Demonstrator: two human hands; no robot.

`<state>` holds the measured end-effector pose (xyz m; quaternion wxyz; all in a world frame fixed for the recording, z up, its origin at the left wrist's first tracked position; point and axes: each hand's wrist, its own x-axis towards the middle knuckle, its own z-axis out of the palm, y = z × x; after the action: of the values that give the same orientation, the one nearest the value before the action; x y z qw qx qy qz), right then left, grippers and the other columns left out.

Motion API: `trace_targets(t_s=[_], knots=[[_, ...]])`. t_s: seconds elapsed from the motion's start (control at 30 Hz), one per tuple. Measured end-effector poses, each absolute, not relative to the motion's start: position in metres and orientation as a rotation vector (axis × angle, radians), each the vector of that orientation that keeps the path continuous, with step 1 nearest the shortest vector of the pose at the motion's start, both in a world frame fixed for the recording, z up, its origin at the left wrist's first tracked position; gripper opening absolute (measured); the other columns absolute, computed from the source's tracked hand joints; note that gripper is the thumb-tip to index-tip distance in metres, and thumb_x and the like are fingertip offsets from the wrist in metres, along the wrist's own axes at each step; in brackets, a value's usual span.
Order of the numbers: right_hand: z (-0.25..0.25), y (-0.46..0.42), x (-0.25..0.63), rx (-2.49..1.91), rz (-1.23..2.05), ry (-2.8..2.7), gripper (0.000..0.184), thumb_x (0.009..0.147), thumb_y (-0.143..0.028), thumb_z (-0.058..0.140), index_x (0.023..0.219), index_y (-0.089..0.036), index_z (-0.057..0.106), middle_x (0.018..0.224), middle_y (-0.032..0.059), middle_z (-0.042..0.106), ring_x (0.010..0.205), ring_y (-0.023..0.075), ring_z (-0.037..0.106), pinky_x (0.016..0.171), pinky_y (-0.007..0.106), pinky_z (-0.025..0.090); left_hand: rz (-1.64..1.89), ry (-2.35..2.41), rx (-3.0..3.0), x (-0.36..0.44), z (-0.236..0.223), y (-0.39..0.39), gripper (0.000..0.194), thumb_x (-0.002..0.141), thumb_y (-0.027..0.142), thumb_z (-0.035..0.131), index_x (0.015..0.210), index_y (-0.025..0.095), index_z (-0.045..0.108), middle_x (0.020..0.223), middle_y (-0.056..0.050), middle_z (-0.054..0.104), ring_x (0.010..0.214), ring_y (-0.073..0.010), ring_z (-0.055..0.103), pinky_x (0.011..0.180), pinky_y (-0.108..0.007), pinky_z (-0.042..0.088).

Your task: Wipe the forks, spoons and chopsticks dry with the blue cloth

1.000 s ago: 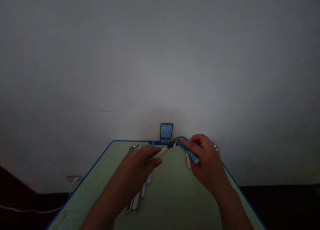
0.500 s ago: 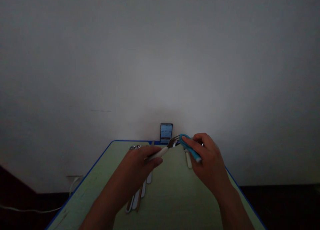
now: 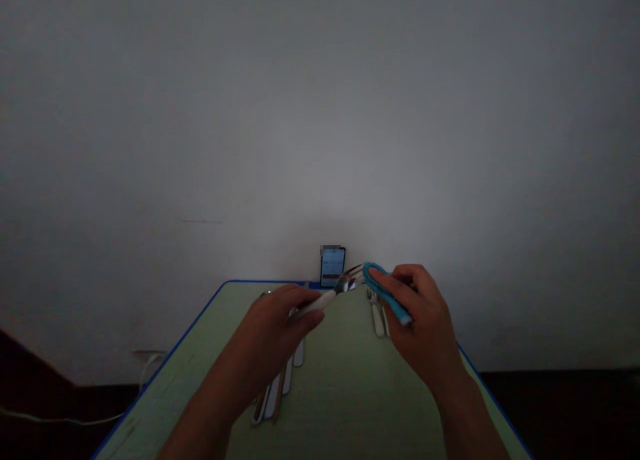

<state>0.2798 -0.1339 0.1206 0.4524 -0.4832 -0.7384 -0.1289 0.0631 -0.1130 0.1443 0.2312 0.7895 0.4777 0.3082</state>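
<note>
Well, the left hand point(image 3: 273, 330) is clamping one fork point(image 3: 320, 301) by its white handle, fingers closed around it, while the right hand point(image 3: 425, 323) is pinching one blue cloth point(image 3: 387, 291) against the fork's head. On the green table point(image 3: 350, 400), at least three utensils point(image 3: 286, 380) are lying below the left hand, two utensils point(image 3: 377, 320) are lying just under the right hand, and one phone point(image 3: 333, 267) is standing upright behind the fork.
</note>
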Motion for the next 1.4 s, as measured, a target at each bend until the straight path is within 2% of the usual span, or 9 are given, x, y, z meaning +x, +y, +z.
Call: trace_targets(t_s=[0.37,0.83,1.4], knots=[[0.120,-0.134,0.280,-1.142,-0.318,-1.827,0.054,0.074,-0.003,0.049,0.122,-0.027,0.053,0.098,0.0062,0.047,0.087,0.0187,0.048,0.073,0.037,0.045,0.895,1.307,2.183,0.062,0.140,-0.109,0.025,0.084,0.031,0.048,0.098,0.021,0.065,0.096,-0.005,0.063,0.089,-0.0181,0.058,0.077,-0.028,0.047],[0.126,-0.136,0.280,-1.096,-0.276,-2.066,0.055,0.070,-0.002,0.051,0.121,-0.025,0.054,0.100,0.0067,0.046,0.092,0.0196,0.045,0.075,0.035,0.043,0.897,1.267,2.149,0.074,0.144,-0.107,0.027,0.085,0.032,0.046,0.102,0.020,0.064,0.098,-0.006,0.064,0.091,-0.0181,0.059,0.080,-0.030,0.047],[0.124,-0.133,0.277,-1.126,-0.287,-2.068,0.055,0.072,-0.002,0.052,0.122,-0.025,0.053,0.100,0.0069,0.046,0.091,0.0203,0.045,0.075,0.037,0.044,0.872,1.191,2.169,0.074,0.142,-0.107,0.029,0.086,0.034,0.046,0.104,0.021,0.065,0.090,-0.005,0.065,0.084,-0.0183,0.059,0.074,-0.030,0.048]])
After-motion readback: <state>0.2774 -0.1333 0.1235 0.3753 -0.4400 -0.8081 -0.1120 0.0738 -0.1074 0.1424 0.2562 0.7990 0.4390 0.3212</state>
